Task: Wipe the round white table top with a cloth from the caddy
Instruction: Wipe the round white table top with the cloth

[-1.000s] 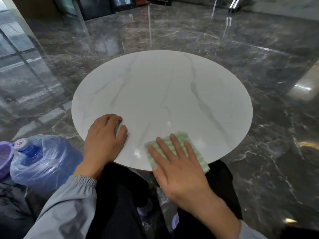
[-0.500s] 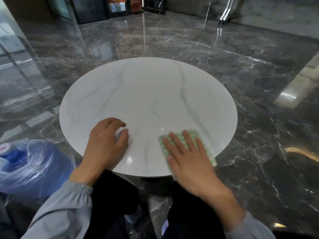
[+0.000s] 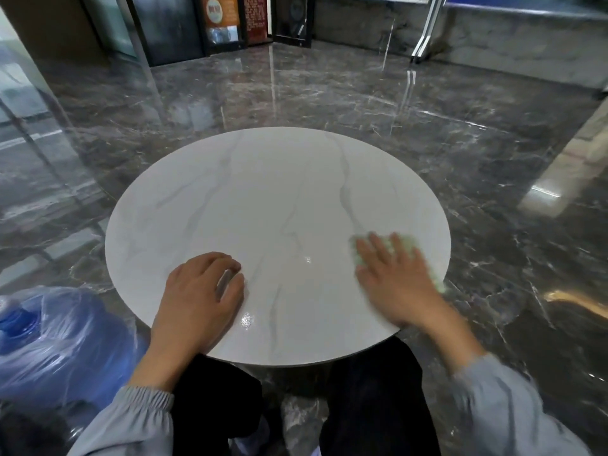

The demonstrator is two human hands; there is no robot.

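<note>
**At the table's near right edge: a flat hand on the cloth**

On the near right part of the table point(image 3: 263, 199), the right hand point(image 3: 398, 284) lies flat on the cloth point(image 3: 407, 242). Its fingers are straight and spread, pressing down rather than gripping. The cloth is pale green and mostly hidden under the palm. It shows only past the fingertips and along the hand's right side, close to the table's rim. Hand and cloth are both blurred, so the cloth's weave and folds cannot be made out.

The left hand point(image 3: 200, 291) rests on the near left part of the top, well apart from the cloth. Its fingers are loosely bent, with the tips on the surface, and it holds nothing. Grey sleeves with gathered cuffs point(image 3: 144, 398) cover both forearms. Dark trousers point(image 3: 371, 399) show below the near rim, between the arms.

Nothing else stands on the top. It is round and white with thin grey veins, and glossy enough to carry small bright glints between the hands.

On the floor point(image 3: 329, 93), near left of the table, a large blue water bottle point(image 3: 56, 340) lies wrapped in clear plastic, just beside the left forearm.

The floor is polished dark marble with pale veins that mirrors the room. At the far side stand dark-framed glass doors point(image 3: 171, 28), an orange poster point(image 3: 217, 11) and a slanted metal post point(image 3: 424, 44).
</note>
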